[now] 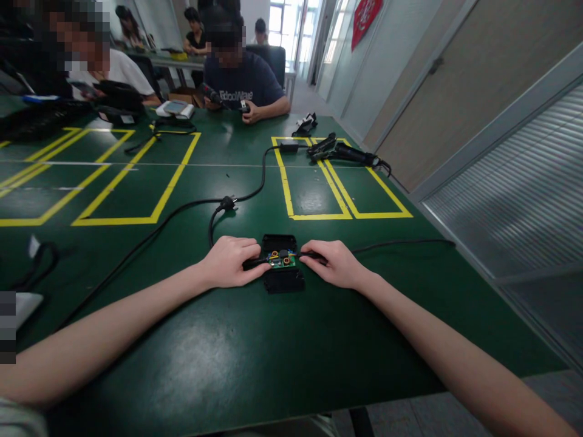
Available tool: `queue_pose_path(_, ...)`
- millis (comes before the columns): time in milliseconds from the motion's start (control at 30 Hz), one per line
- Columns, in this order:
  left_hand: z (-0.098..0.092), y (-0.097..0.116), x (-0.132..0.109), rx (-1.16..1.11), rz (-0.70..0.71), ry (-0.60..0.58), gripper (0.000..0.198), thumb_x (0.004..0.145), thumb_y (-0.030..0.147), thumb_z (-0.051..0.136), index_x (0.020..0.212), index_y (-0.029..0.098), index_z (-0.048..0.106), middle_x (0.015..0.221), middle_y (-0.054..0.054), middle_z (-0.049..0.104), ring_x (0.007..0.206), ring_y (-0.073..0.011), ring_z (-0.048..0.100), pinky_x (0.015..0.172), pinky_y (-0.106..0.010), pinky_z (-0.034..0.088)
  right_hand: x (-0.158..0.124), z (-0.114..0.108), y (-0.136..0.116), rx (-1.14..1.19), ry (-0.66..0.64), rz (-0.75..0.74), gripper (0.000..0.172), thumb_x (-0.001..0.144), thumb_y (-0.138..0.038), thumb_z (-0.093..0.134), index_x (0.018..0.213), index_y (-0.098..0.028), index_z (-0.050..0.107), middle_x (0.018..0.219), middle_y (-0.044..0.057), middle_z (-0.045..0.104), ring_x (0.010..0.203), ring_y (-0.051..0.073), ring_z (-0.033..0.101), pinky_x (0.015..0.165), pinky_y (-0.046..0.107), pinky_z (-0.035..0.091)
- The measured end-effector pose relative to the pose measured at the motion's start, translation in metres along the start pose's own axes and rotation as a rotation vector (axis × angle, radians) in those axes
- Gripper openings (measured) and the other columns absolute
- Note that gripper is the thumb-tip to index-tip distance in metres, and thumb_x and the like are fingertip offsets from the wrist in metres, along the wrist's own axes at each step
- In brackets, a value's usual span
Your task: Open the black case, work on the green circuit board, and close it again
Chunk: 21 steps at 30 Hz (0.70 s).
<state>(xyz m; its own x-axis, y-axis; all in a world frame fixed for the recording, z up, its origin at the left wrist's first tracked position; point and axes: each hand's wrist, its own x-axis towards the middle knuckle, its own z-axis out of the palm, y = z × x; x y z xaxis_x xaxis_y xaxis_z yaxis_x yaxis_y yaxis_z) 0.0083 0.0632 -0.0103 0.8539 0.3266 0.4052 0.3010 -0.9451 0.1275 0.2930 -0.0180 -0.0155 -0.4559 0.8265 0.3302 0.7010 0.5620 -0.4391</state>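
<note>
A small green circuit board [285, 262] with copper-coloured coils lies between two black plastic case halves, the far half [279, 240] and the near half [283, 281]. My left hand [232, 261] is closed around the thick black cable end at the board's left side. On the other side, my right hand [334, 262] pinches the black cable [312, 256] that joins the board from the right. Past that hand, the thin cable [401, 244] runs on along the table. Behind my left hand lies a black power plug [228, 204] with its cord.
Yellow tape rectangles [321, 216] mark the green table [182, 364]. Beyond the plug are a small black adapter box [288, 147] and a bundled black cable [350, 153]. Across the table a person in a dark shirt [248, 85] handles a small item; another person in white [122, 73] sits left.
</note>
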Motion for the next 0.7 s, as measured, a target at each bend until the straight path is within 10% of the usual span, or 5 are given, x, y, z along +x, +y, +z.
queue_pose_path(333, 0.001, -0.001, -0.004, 0.059, 0.095, 0.096, 0.054, 0.114, 0.034, 0.027, 0.069, 0.019, 0.052, 0.058, 0.001, 0.056, 0.05, -0.0133, 0.052, 0.053, -0.028, 0.035, 0.0, -0.004, -0.012, 0.032, 0.158, -0.133, 0.028, 0.107, -0.022, 0.047, 0.086, -0.017, 0.065, 0.072, 0.002, 0.07, 0.057, 0.011, 0.059, 0.056, 0.023, 0.041)
queue_pose_path(700, 0.001, 0.002, -0.004, -0.009, 0.2, 0.085, 0.052, 0.111, 0.028, 0.036, 0.063, 0.019, 0.051, 0.053, 0.002, 0.054, 0.046, -0.0116, 0.049, 0.05, -0.028, 0.035, -0.004, -0.009, -0.012, 0.044, -0.108, -0.095, 0.033, 0.106, -0.026, 0.048, 0.086, -0.017, 0.072, 0.071, 0.004, 0.072, 0.059, 0.013, 0.064, 0.058, 0.024, 0.043)
